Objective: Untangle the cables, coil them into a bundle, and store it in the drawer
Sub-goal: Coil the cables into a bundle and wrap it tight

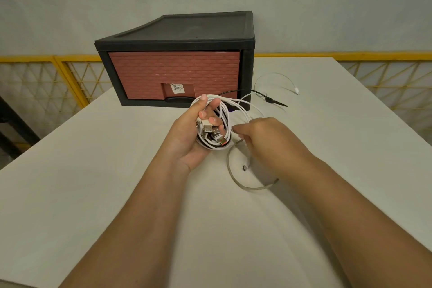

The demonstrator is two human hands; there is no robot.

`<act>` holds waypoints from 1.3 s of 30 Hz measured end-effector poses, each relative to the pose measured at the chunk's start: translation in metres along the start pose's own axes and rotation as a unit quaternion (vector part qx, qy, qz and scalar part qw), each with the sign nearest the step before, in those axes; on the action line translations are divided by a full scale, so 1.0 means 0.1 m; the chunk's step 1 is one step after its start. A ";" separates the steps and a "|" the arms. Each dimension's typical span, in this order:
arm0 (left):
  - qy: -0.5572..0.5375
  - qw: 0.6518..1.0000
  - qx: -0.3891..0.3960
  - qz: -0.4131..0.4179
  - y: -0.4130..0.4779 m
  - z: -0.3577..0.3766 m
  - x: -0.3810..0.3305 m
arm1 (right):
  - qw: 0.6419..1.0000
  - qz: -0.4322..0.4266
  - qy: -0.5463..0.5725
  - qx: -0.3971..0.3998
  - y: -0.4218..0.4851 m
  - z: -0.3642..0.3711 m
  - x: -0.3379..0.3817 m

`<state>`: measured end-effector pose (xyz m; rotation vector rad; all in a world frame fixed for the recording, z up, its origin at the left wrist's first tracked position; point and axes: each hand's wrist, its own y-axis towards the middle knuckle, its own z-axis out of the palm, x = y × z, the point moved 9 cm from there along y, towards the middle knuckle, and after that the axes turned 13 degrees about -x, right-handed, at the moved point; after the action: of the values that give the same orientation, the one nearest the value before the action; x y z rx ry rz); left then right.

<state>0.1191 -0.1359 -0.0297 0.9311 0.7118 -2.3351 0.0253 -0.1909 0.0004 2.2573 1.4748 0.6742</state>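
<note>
Centrally, a round coil of white and black cables [225, 113], with three flat metal USB plugs [207, 128], is gripped by the left hand [194, 139]; a thin white strand [244, 111] is pinched by the right hand [264, 133]. One brick-textured red drawer [174, 72] is seen shut behind.

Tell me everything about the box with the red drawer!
The drawer box is a black plastic-looking frame holding one brick-patterned red drawer, which is shut. A white label sits above its dark pull slot. It stands upright at the far side of the white table; a black cable lies by its right front corner.
</note>
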 end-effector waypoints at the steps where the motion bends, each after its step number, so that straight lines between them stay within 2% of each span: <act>1: -0.002 1.000 -0.008 0.005 0.01 -0.02 -0.01 | 1.000 0.002 -0.016 0.024 -0.02 0.04 0.02; 4: -0.017 0.999 -0.034 0.019 0.06 -0.09 -0.04 | 0.995 0.016 -0.046 0.091 -0.07 0.17 0.05; 6: -0.035 0.998 -0.046 0.025 0.08 -0.13 -0.07 | 0.993 0.025 -0.047 0.103 -0.09 0.21 0.06; 11: -0.080 0.997 -0.014 0.000 0.05 -0.12 -0.14 | 0.996 0.078 -0.037 -0.001 -0.04 0.02 -0.11; 14: -0.083 0.996 0.011 -0.013 -0.01 -0.05 -0.13 | 0.992 0.126 -0.027 -0.008 -0.04 -0.06 -0.23; 19: -0.081 0.997 -0.002 -0.008 -0.01 -0.04 -0.14 | 0.995 0.091 -0.005 0.030 -0.09 0.03 0.00; 25: -0.017 0.995 -0.071 0.067 0.04 -0.14 -0.19 | 0.994 0.046 0.034 0.088 -0.09 0.02 0.33; 32: -0.004 0.995 -0.077 0.063 0.02 -0.13 -0.16 | 0.999 0.015 0.003 0.047 -0.09 -0.06 0.34; 36: -0.010 0.996 -0.076 0.047 0.01 -0.12 -0.13 | 0.996 0.007 0.068 -0.055 -0.09 -0.15 0.37; 39: -0.025 0.996 -0.078 0.045 0.00 -0.11 -0.13 | 0.985 0.027 0.136 -0.103 -0.08 -0.11 0.34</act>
<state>0.1318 -0.1251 -0.0271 0.8164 0.8015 -2.1827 0.0245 -0.1562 0.0121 2.1160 1.3904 1.1342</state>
